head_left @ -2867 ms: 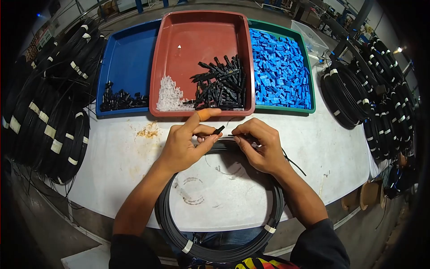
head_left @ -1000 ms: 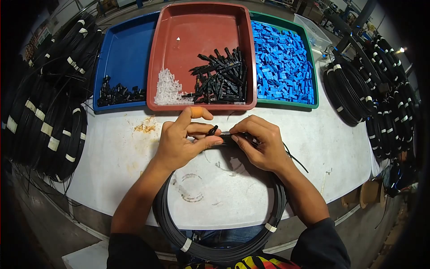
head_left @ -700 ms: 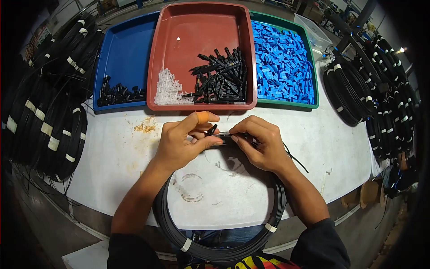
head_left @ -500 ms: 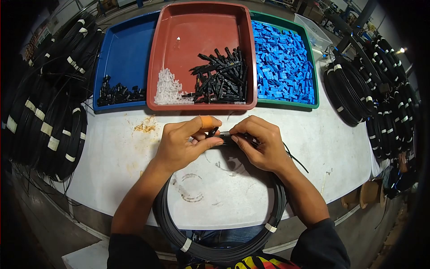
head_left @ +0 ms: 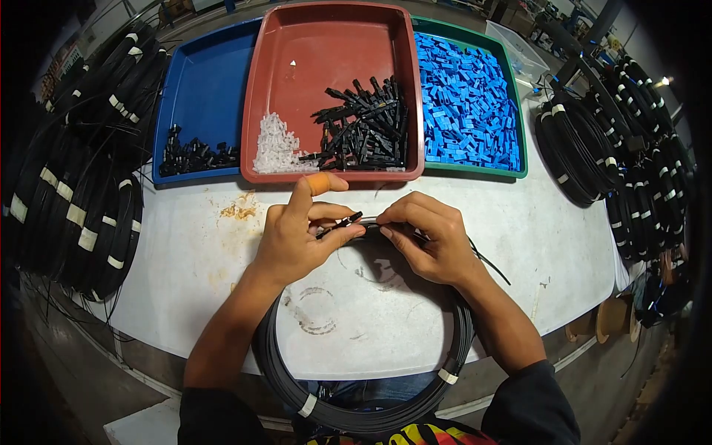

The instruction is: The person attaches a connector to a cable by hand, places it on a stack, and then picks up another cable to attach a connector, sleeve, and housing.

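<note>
My left hand (head_left: 295, 236) grips a small black connector (head_left: 347, 221) between the thumb and the bent fingers; its index finger, wrapped in orange tape (head_left: 319, 183), is lifted away. Opposite it, my right hand (head_left: 434, 233) pinches a black cable (head_left: 370, 219) close to the connector's tip. Both hands are over the upper part of a coil of black cable (head_left: 278, 371), which hangs past the table's near edge and has white tape bands (head_left: 448, 377). A loose cable end (head_left: 489, 265) sticks out beyond my right wrist.
Behind the hands, a red tray (head_left: 334, 178) holds black connectors and clear pieces. A blue tray (head_left: 200, 176) with small black parts and a green tray (head_left: 475, 174) of blue clips flank it. Taped cable coils (head_left: 89, 215) hang at left, more coils (head_left: 575, 156) at right.
My left index finger has lifted up off the connector, which now shows more fully. The right hand stays at nearly the same place with the cable.
</note>
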Demonstrator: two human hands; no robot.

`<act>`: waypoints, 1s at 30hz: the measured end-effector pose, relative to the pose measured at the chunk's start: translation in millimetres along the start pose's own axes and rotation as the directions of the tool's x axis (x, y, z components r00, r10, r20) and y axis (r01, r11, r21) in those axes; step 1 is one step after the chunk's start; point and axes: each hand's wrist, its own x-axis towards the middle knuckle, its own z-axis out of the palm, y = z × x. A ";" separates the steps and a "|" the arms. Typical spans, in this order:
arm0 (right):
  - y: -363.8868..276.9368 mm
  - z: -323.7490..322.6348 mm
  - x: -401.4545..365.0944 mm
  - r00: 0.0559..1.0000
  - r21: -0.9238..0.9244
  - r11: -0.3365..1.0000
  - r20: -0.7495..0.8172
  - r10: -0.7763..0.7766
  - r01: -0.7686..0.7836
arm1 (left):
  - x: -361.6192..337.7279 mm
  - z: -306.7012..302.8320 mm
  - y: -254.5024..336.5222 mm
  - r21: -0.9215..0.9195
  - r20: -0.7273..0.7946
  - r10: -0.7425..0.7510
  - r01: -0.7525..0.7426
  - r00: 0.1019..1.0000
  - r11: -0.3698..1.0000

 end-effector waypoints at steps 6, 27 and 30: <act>-4.7 0.8 0.0 0.994 -0.035 0.996 -0.057 -0.088 0.087 | -0.2 1.8 -2.7 0.105 0.052 0.105 -0.110 0.993 0.988; -3.5 0.8 -1.0 0.975 -0.131 0.971 -0.077 -0.209 0.198 | -2.1 -0.2 4.3 0.083 0.177 0.158 -0.175 0.971 0.981; -3.1 0.1 -1.9 0.973 -0.151 0.967 -0.077 -0.217 0.203 | -2.6 -0.5 3.0 0.060 0.186 0.156 -0.169 0.970 0.984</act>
